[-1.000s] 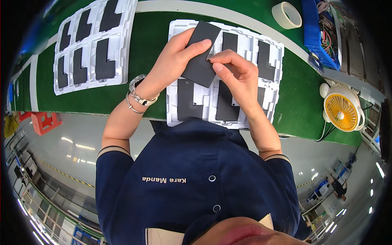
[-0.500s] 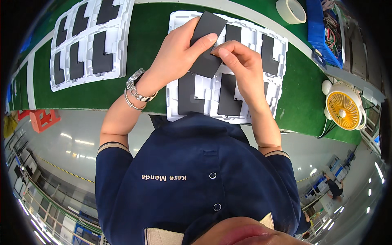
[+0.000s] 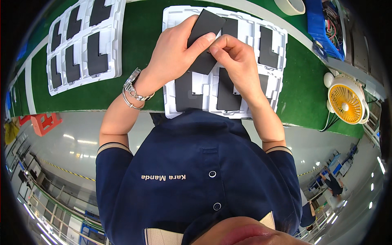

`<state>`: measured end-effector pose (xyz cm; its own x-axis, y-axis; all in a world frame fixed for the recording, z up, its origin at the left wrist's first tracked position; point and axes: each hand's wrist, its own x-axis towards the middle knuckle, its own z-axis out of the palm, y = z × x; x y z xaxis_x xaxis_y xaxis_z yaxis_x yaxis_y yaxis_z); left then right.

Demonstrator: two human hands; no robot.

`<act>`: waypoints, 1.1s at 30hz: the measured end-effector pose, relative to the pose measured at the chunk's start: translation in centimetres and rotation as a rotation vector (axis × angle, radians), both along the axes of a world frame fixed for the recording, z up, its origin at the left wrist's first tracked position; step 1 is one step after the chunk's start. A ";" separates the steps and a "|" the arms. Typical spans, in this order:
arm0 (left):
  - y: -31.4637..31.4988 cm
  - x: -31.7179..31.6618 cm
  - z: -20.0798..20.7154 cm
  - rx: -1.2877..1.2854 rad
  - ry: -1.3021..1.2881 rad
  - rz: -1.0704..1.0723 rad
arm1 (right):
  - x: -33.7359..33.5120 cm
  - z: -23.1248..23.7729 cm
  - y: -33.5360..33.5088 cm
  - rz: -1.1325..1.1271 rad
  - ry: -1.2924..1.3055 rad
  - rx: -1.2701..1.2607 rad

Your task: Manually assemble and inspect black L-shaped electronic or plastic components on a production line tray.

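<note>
My left hand [image 3: 173, 51] grips a flat black panel [image 3: 207, 25] above a white moulded tray [image 3: 169, 18], its thumb across the panel's face. The panel tilts, its top leaning right. At the panel's right edge my right hand [image 3: 234, 57] is closed in a pinch, thumb against forefinger; whatever lies between those fingertips is too small to make out. Below, the tray's compartments hold several black L-shaped panels [image 3: 188, 92], one of them [image 3: 268, 49] at the right side. My hands and the raised panel hide part of the tray.
On the green bench top [image 3: 143, 53], a second white tray [image 3: 116, 53] at the left carries more black L-shaped panels. A white tape roll [image 3: 290, 5], a blue bin of wires [image 3: 326, 32] and a yellow-and-white fan [image 3: 346, 102] stand at the right. A red stool [image 3: 45, 123] is lower left.
My right hand has shifted slightly up and left along the panel's edge, still pinched. The left hand keeps its grip on the panel. The whole view has shifted a little.
</note>
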<state>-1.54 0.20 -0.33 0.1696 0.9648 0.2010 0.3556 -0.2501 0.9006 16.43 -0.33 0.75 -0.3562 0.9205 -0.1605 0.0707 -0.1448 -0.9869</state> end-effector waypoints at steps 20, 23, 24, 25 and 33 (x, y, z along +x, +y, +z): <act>0.7 -0.8 1.4 -0.566 -0.475 -0.381 | 2.1 1.4 1.5 -0.286 0.158 -0.010; 0.3 -0.4 0.3 -0.566 -0.312 -0.455 | 1.4 1.5 0.7 -0.083 0.039 0.021; 0.1 -0.3 -0.1 -0.528 -0.294 -0.399 | 1.2 1.0 0.6 -0.059 0.005 0.048; 0.0 -0.1 0.0 -0.490 -0.277 -0.344 | 1.0 1.0 0.6 -0.058 0.004 0.046; 0.6 -0.7 0.8 -0.429 -0.430 -0.115 | 0.6 0.8 0.7 -0.210 -0.129 0.499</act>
